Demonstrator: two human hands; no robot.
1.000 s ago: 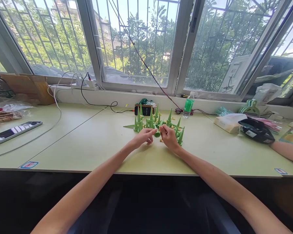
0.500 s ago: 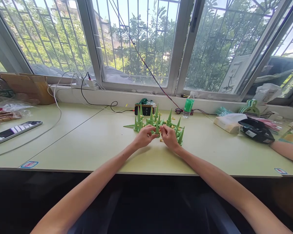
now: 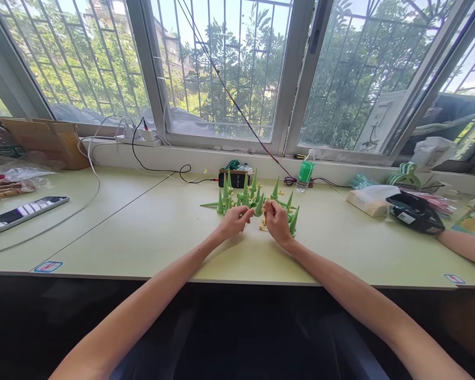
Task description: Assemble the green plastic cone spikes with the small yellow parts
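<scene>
A green cone-shaped plastic piece [image 3: 258,207] is tilted between my hands, above the table. My right hand [image 3: 277,220] is closed in a pinch at its right side, and the fingertips hide the exact point of grip. Beside the base of the cone is my left hand [image 3: 234,221], its fingers bent and somewhat apart; whether they touch the cone is too small to tell. Several more green cones [image 3: 220,202] stand just behind, mixed with small yellow pegs. One yellow peg [image 3: 263,228] lies on the table beneath my right hand.
A phone showing digits [image 3: 233,180] leans at the back, and a green-labelled bottle [image 3: 305,171] stands to its right. Another phone [image 3: 26,214] and a white cable [image 3: 91,195] lie left. A tissue pack [image 3: 370,200], a black item [image 3: 415,212] and another person's arm [image 3: 467,245] are right.
The cone between my hands has shifted slightly right and now tilts. My left fingers have drawn back from around it toward its base, and my right hand has moved slightly right.
</scene>
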